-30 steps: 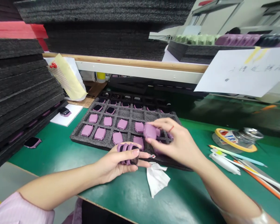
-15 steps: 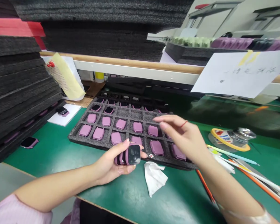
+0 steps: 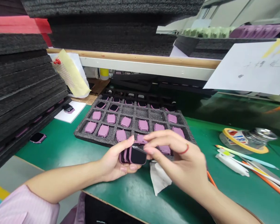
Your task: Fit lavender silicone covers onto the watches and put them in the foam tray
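Observation:
A small stack of pink-cased smartwatches (image 3: 137, 157) rests in my left hand (image 3: 113, 161), its thumb on top and its fingers underneath. The front watch's black screen faces me. My right hand (image 3: 182, 158) pinches a clear film (image 3: 140, 147) at the upper right of that screen; the film is lifted and creased there. Behind both hands lies a black foam tray (image 3: 95, 138) whose compartments hold pink watch cases (image 3: 126, 121) and, farther back, screen-up watches (image 3: 114, 108). Below the right hand a white cloth (image 3: 158, 179) lies crumpled on the table.
Foam trays are stacked at the left (image 3: 25, 77) and on the shelf (image 3: 135, 64). A single watch (image 3: 38, 137) and a white pad (image 3: 71, 114) with another watch lie left. At right are a glass jar (image 3: 244, 140), yellow tape roll (image 3: 226, 132) and several pens (image 3: 254, 158).
My right hand has come down and left from above the tray to the front watch, and now grips film at its screen. My left hand still holds the stack. The view has shifted slightly.

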Demonstrator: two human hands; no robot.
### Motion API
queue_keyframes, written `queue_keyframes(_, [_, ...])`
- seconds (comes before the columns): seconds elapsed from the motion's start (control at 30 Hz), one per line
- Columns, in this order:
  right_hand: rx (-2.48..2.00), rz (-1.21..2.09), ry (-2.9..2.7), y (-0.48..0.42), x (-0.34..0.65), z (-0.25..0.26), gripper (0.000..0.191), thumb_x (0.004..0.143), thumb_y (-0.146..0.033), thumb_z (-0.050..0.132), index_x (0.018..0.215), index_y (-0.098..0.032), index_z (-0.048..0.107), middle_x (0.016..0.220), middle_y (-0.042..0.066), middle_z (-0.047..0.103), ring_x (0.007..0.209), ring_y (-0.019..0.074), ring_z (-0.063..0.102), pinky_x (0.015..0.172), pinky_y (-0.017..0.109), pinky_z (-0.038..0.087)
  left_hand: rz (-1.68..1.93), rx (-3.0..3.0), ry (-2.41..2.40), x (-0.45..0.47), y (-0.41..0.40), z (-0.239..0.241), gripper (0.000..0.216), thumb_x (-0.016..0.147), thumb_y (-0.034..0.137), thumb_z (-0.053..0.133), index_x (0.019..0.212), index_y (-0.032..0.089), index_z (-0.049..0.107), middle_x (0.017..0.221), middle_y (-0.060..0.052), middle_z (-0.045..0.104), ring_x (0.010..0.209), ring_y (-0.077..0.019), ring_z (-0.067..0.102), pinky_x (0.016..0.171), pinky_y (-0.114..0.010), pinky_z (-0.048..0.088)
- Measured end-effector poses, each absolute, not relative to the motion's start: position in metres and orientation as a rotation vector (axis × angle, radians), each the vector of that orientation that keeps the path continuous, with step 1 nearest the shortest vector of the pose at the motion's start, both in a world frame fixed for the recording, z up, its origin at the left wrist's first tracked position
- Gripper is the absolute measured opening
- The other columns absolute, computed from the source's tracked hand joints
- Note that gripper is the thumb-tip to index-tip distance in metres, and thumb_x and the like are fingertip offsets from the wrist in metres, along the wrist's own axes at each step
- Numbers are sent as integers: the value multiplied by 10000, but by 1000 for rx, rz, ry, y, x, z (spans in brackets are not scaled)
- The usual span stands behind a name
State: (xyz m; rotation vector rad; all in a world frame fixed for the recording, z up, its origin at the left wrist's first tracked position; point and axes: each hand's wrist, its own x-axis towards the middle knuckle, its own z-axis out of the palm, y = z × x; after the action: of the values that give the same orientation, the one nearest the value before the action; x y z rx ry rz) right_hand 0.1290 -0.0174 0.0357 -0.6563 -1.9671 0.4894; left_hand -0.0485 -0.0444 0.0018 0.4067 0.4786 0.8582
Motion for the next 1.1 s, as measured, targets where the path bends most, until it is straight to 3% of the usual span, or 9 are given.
queue_keyframes(0.13, [-720,765,-1557,-16,133,39,105,881,-199,748,794,-245,713,875,-1,775,627,122,731,616,245,643,849,421,431,-51,-45,4,400,818,458,751,968,87,730,844,-103,723,435,-45,462,340,-178,143])
queue_keyframes(0.23, [-704,900,-1354,-13,136,38,42,878,-238,767,870,-250,728,959,-2,790,820,148,786,807,254,671,844,414,384,-52,-44,7,364,814,422,762,946,83,737,851,-103,730,448,-53,487,342,-182,150])
queue_keyframes(0.3, [-715,912,-1318,-10,138,37,138,851,-208,792,962,-261,728,1053,-3,788,1015,170,767,966,285,630,839,410,386,-52,-44,8,359,807,420,768,941,88,745,843,-97,732,442,-57,498,341,-182,148])
queue_keyframes(0.43, [-752,838,-1411,-6,144,37,107,878,-189,757,943,-273,744,1003,-16,799,927,168,783,904,298,661,827,414,404,-52,-44,8,367,792,435,776,944,101,762,838,-89,736,417,-55,496,338,-179,147])
queue_keyframes(0.6, [-763,426,-1664,-8,153,39,163,850,-151,773,874,-312,772,890,-27,800,873,171,764,862,337,645,825,409,401,-53,-44,7,369,795,437,774,946,100,762,836,-90,733,418,-51,496,339,-171,163])
queue_keyframes(0.87, [-571,221,-2032,-19,157,35,380,893,-95,705,1193,-327,729,1043,-10,808,942,179,776,859,288,651,811,447,420,-52,-45,8,425,804,498,754,897,85,719,751,-75,691,397,-42,448,336,-179,130])
queue_keyframes(1.03, [-365,356,-2242,-29,159,30,433,1049,-167,390,1380,-326,621,1199,-1,771,1087,198,743,931,341,643,788,441,461,-52,-45,9,402,783,494,758,877,111,679,611,-6,585,368,-34,390,341,-170,122])
queue_keyframes(1.1, [-325,331,-2294,-30,159,28,443,1026,-135,428,1408,-283,597,1205,15,770,1151,201,715,981,343,621,787,435,463,-52,-45,9,408,778,488,762,912,112,679,629,-3,586,368,-30,391,338,-167,129])
